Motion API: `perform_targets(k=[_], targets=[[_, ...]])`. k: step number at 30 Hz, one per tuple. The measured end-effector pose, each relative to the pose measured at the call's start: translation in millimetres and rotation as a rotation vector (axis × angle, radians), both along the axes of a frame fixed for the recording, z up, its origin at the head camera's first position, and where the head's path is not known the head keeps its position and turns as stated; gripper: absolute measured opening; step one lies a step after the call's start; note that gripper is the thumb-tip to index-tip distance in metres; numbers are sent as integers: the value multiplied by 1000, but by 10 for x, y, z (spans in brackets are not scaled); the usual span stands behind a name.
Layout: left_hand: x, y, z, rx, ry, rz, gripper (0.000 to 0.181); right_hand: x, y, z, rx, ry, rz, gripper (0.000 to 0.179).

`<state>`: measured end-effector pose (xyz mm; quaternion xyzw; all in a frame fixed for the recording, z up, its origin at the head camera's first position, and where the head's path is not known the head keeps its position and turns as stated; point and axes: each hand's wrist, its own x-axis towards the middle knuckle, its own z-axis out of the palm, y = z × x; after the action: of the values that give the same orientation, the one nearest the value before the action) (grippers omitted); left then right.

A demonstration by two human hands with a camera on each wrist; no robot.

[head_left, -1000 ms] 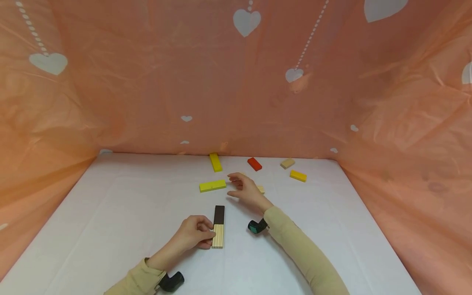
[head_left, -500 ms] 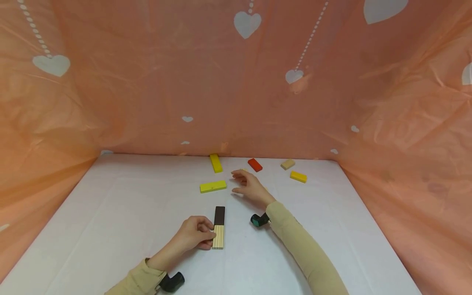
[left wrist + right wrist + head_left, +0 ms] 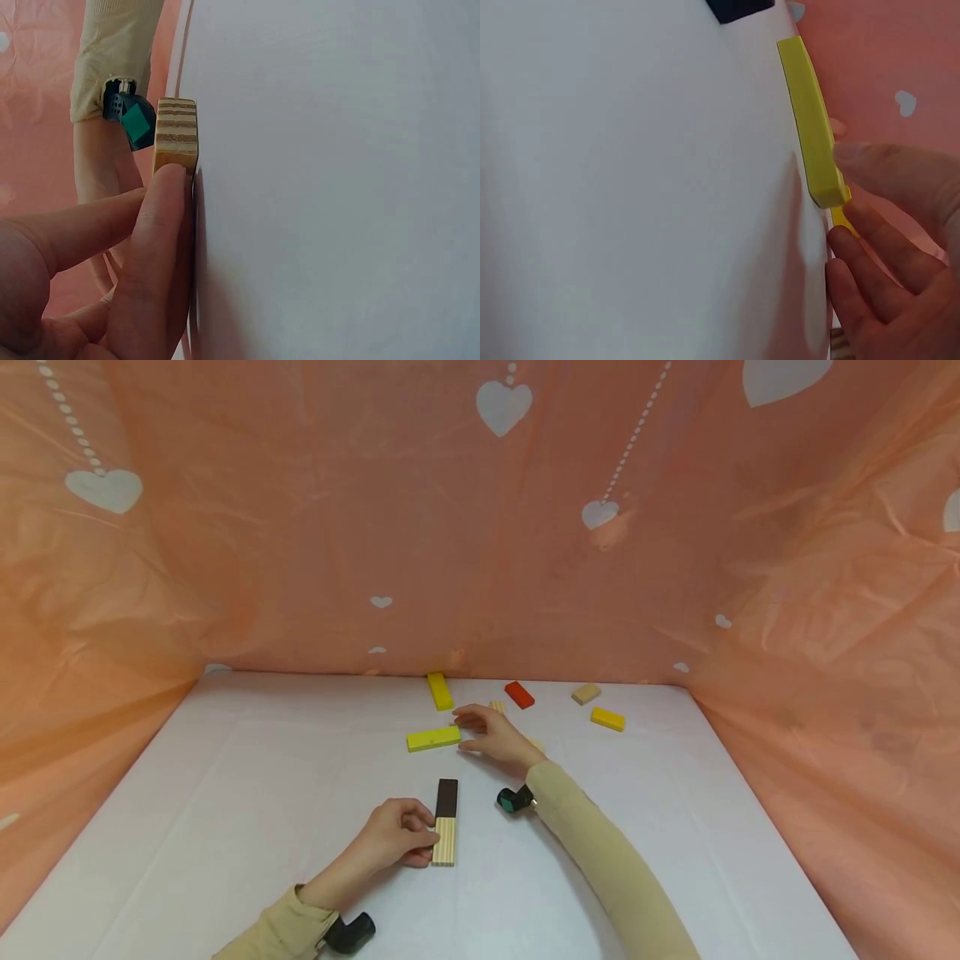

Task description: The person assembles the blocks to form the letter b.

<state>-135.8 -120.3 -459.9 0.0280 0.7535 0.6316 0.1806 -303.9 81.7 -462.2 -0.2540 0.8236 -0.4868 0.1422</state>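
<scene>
My left hand [image 3: 397, 833] holds a light, striped wooden block [image 3: 445, 843] at its left side, thumb by the top edge. In the left wrist view the striped end of the block shows past the fingertips. A dark brown block [image 3: 447, 798] lies end to end with it on the far side. My right hand [image 3: 497, 740] spreads its thumb and fingers around the right end of a yellow-green block [image 3: 432, 739]. In the right wrist view the thumb is beside or over that yellow-green block [image 3: 810, 120]; whether it touches is unclear.
Farther back on the white table [image 3: 247, 793] lie another yellow block [image 3: 440, 691], a red block [image 3: 519, 695], a tan block [image 3: 586, 693] and an orange-yellow block [image 3: 607, 719]. Two pale blocks are partly hidden by my right hand. Orange cloth [image 3: 337, 527] surrounds the table.
My right hand first drew back slightly to the right, then moved left to the end of the yellow-green block. The left hand and the blocks have stayed in place.
</scene>
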Motion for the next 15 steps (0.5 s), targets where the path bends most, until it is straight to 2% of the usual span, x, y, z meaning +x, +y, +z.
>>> perform_targets(k=[7, 15], targets=[[3, 0, -12, -8, -9, 0, 20, 6, -99, 15, 19, -35, -15, 47], [-6, 7, 4, -15, -4, 5, 21, 3, -156, 45, 84, 23, -16, 40]])
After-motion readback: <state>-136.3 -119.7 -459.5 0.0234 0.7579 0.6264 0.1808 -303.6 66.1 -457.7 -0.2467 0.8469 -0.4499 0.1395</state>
